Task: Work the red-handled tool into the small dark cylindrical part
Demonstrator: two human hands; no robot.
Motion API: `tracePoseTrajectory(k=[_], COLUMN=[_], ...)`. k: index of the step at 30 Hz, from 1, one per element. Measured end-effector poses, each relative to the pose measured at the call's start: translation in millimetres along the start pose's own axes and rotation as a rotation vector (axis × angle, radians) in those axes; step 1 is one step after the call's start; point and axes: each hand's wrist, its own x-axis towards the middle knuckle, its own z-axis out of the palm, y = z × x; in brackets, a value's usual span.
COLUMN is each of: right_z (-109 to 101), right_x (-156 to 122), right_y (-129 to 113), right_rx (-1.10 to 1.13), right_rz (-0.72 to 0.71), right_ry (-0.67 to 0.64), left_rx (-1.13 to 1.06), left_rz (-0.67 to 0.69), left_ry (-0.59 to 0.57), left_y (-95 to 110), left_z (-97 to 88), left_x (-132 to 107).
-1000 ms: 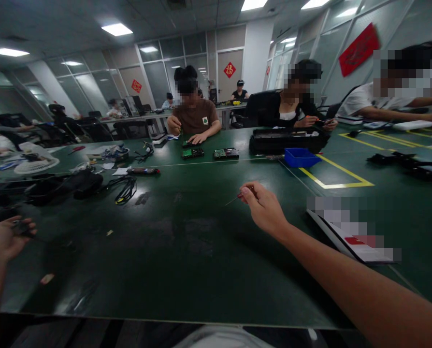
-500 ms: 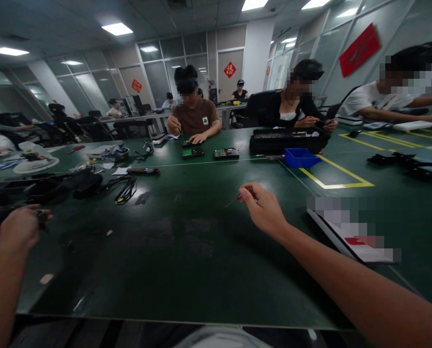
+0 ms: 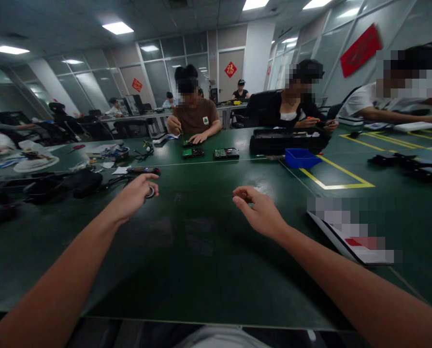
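Observation:
My left hand (image 3: 138,193) is over the middle-left of the green table (image 3: 187,280), its index finger stretched forward. The other fingers curl round a small dark ring-shaped thing (image 3: 150,192), perhaps a roll of tape. My right hand (image 3: 261,210) hovers to the right, fingers curled round a screwdriver whose handle is mostly hidden; only a faint bit of its thin shaft shows, pointing left. A gap of bare table lies between the hands. Beyond my left fingers lies a dark pen-like tool (image 3: 145,170) with a red end, beside black cables (image 3: 116,181).
Two opened green-board devices (image 3: 193,152) (image 3: 226,152) lie ahead, near a person (image 3: 196,116) working opposite. A blue bin (image 3: 301,158) and a long black case (image 3: 290,141) stand back right. A pixelated white booklet (image 3: 353,237) lies by my right forearm. Black pouches (image 3: 67,183) lie left.
My left hand has swung right and forward from the left edge, bringing the ring-shaped thing with it. My right hand stays nearly in place, while the screwdriver shaft has turned and shows less.

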Motion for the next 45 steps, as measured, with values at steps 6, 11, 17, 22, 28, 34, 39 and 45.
tracePoseTrajectory(k=[6,11,17,22,28,34,39,45], right_z=[-2,-5,-5,-1,1,0,1,1], right_x=[0,-3,-9,-10,-8,-7,-6,-5], right_y=[-7,-15,-14,-10,-11,-7,-8,-10], right_rx=[-0.020,-0.032,0.148,0.238,0.177,0.212,0.230,0.217], right_rz=[-0.013,-0.041,-0.047,-0.070,-0.057,-0.027,-0.005,0.035], right_ry=[-0.058,0.013,0.268,0.251,0.220,0.209,0.225,0.270], left_rx=[-0.205,0.088,0.192,0.177,0.158,0.108,0.095,0.105], left_rz=[0.061,0.126,0.309,0.378,0.364,0.352,0.386,0.393], left_ry=[-0.263,-0.295,-0.238,-0.226,-0.211,-0.216,-0.223,-0.220], left_y=[26,29,3,-11,-13,-13,-18,-20], left_z=[83.3,132.2,159.2,156.5,155.6,153.8,153.2,152.9], left_x=[-11,-23,-23,-19,-18,-17,-16,-15])
